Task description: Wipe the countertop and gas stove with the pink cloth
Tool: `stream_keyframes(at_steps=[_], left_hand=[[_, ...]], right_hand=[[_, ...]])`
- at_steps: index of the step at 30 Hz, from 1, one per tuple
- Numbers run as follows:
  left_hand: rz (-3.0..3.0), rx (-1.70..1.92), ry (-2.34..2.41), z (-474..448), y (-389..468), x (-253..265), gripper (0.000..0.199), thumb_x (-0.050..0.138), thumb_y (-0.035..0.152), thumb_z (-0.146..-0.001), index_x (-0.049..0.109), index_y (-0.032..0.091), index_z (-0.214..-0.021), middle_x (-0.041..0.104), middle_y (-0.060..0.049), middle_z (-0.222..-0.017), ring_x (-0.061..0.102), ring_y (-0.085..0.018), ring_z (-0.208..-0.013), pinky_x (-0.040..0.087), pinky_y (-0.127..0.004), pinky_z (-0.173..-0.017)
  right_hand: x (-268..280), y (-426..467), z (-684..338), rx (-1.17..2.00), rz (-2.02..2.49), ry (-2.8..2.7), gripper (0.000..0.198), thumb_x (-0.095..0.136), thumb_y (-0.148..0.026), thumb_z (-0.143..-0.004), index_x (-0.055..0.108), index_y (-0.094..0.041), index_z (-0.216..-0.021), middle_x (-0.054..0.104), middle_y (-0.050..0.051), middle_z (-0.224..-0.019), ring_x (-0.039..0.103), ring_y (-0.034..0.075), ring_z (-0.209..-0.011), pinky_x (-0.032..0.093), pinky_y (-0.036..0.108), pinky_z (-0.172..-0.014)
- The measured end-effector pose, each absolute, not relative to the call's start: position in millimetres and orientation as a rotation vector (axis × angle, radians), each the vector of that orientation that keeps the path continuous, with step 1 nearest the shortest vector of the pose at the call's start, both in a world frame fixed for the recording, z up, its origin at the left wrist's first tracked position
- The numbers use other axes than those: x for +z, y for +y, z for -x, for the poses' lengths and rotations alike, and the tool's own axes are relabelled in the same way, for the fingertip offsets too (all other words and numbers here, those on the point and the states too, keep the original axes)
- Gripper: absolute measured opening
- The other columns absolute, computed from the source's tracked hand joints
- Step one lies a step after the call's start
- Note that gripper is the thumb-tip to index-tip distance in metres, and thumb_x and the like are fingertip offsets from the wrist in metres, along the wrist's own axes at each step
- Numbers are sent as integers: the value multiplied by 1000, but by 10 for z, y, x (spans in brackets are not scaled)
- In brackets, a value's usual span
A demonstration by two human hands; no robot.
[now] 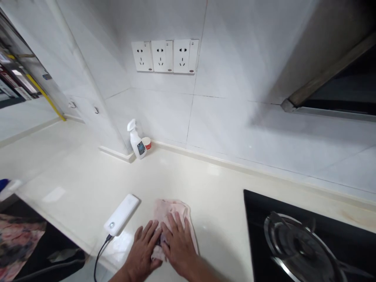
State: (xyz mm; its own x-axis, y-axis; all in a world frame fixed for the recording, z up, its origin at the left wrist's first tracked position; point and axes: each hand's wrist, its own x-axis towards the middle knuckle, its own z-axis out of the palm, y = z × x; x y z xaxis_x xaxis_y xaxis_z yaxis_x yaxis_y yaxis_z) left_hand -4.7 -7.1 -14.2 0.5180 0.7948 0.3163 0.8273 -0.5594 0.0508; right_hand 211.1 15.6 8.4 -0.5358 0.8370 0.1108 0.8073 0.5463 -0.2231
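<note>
A pink cleaning cloth point(173, 207) lies spread on the pale countertop point(211, 188), partly covered by both hands. My left hand point(143, 246) rests flat at the cloth's left side, its fingers stretched out. Beside it, my right hand point(179, 243) presses flat on the cloth with fingers a little apart. Just left of my hands is a white power bank point(122, 214) with a black cable point(100, 250) plugged into its near end.
A white spray bottle point(136, 141) and a red-and-white tub point(146, 143) stand in the wall corner. To the right is a black gas hob point(258, 219) with a metal burner point(302, 246). A dark range hood point(337, 82) juts out above. Three sockets point(166, 56) are on the wall.
</note>
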Motion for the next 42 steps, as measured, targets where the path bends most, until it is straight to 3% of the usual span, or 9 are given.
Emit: stream_keyframes(at_steps=[4, 8, 18, 27, 32, 36, 42], left_hand=[[2615, -482, -1459, 63, -68, -95, 81, 55, 61, -90, 33, 21, -156, 32, -17, -161, 32, -33, -147, 29, -47, -112], [2623, -465, -1446, 63, -73, -70, 76, 58, 58, -91, 37, 22, -154, 38, -15, -159, 34, -33, -146, 32, -47, -111], [2608, -497, -1445, 70, -92, -131, 64, 59, 52, -91, 46, 26, -148, 38, -13, -159, 36, -33, -144, 34, -49, -110], [2564, -500, -1412, 67, -69, -133, 60, 59, 50, -91, 50, 26, -145, 42, -12, -157, 37, -32, -143, 36, -47, -107], [2545, -497, -1411, 73, -73, -156, 58, 58, 50, -92, 51, 26, -144, 43, -12, -156, 39, -31, -142, 36, -47, -107], [2551, -476, -1414, 84, -62, -178, 57, 57, 50, -92, 52, 26, -143, 44, -12, -156, 40, -31, -142, 35, -47, -107], [2529, -460, -1405, 80, -48, -203, 55, 56, 49, -92, 53, 25, -141, 45, -12, -155, 40, -30, -142, 33, -48, -109]], right_hand=[[54, 526, -2164, 341, 1420, -2583, 57, 43, -51, -100, 34, -39, -155, 11, 2, -168, 5, 33, -154, 9, 63, -119], [61, 1198, -2402, 380, 1744, -2499, 59, 42, -59, -98, 39, -39, -153, 16, 2, -167, 6, 33, -154, 7, 62, -118], [99, 1992, -3710, 143, 2425, -2026, 58, 24, -56, -102, 32, -37, -156, 14, 2, -168, 6, 31, -153, 15, 60, -117], [-24, 1289, -3488, -86, 2535, -1929, 59, 26, -53, -102, 33, -31, -157, 17, 10, -167, 10, 39, -152, 19, 64, -113], [-113, 578, -3170, -184, 2282, -2138, 64, 44, -58, -97, 42, -29, -153, 21, 13, -165, 10, 43, -151, 16, 68, -113], [-146, 135, -2964, -141, 2049, -2207, 69, 43, -67, -94, 44, -29, -152, 22, 14, -164, 12, 43, -151, 17, 70, -112], [-202, -298, -2800, -40, 1761, -2371, 88, 40, -80, -88, 28, -31, -159, 17, 15, -165, 11, 46, -150, 14, 74, -111]])
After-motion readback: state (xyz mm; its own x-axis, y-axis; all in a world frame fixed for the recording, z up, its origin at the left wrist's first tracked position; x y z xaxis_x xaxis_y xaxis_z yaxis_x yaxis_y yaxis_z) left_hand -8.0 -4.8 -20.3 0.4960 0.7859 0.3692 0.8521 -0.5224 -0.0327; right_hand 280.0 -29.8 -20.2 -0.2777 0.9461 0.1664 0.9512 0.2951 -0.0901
